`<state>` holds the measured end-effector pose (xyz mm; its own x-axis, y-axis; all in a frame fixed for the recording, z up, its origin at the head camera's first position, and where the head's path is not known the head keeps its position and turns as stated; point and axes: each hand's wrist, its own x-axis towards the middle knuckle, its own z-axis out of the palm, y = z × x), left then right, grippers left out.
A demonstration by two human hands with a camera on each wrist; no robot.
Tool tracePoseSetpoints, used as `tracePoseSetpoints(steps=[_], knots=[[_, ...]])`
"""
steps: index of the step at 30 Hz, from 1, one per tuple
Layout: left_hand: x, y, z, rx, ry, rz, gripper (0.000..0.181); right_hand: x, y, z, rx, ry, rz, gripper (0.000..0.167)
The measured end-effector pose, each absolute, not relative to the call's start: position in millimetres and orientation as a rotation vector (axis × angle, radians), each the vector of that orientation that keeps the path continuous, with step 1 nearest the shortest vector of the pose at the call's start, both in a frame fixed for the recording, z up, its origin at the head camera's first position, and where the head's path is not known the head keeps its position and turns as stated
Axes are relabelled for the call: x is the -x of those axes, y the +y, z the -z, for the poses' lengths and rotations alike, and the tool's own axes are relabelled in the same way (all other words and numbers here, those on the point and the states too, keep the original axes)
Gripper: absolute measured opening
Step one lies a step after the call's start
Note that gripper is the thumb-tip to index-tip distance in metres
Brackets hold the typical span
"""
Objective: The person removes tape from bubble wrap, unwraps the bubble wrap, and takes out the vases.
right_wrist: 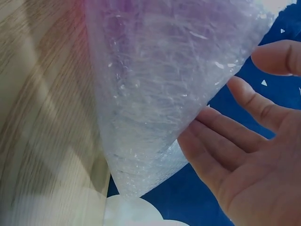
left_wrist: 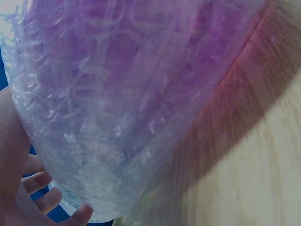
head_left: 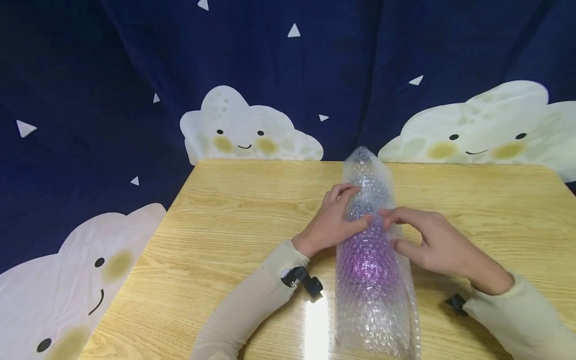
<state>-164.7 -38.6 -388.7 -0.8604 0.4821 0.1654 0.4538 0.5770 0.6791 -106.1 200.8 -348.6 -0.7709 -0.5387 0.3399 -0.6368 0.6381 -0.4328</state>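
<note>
A long bundle of clear bubble wrap (head_left: 371, 310), purple and bluish inside, lies lengthwise on the wooden table. My left hand (head_left: 330, 220) rests on its left side, thumb across the top and fingers spread. On the right side my right hand (head_left: 436, 242) touches the wrap with fingertips and thumb, the fingers gently bent. The left wrist view shows the purple wrap (left_wrist: 108, 94) with the left fingers along its edge. In the right wrist view the right hand (right_wrist: 249, 136) has extended fingers against the edge of the wrap (right_wrist: 146, 94).
The wooden table (head_left: 238, 200) extends on both sides of the bundle. Behind it hangs a dark blue cloth (head_left: 270, 60) printed with smiling clouds and white triangles. Black straps (head_left: 308, 282) sit at the sleeve cuffs.
</note>
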Motion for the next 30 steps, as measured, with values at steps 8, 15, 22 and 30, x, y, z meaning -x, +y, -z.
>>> tracePoseSetpoints(steps=[8, 15, 22, 30], knots=[[165, -39, 391, -0.810, 2.748, -1.187, 0.078, 102, 200, 350, -0.972, -2.689, -0.814, 0.034], [165, -39, 390, -0.812, 2.753, -1.189, 0.079, 99, 201, 351, -1.010, -2.699, -0.785, 0.043], [165, -39, 390, -0.817, 2.758, -1.188, 0.078, 96, 202, 354, -1.039, -2.682, -0.809, 0.052], [165, -39, 391, -0.819, 2.759, -1.179, 0.078, 98, 209, 359, -1.164, -2.602, -1.035, 0.069]])
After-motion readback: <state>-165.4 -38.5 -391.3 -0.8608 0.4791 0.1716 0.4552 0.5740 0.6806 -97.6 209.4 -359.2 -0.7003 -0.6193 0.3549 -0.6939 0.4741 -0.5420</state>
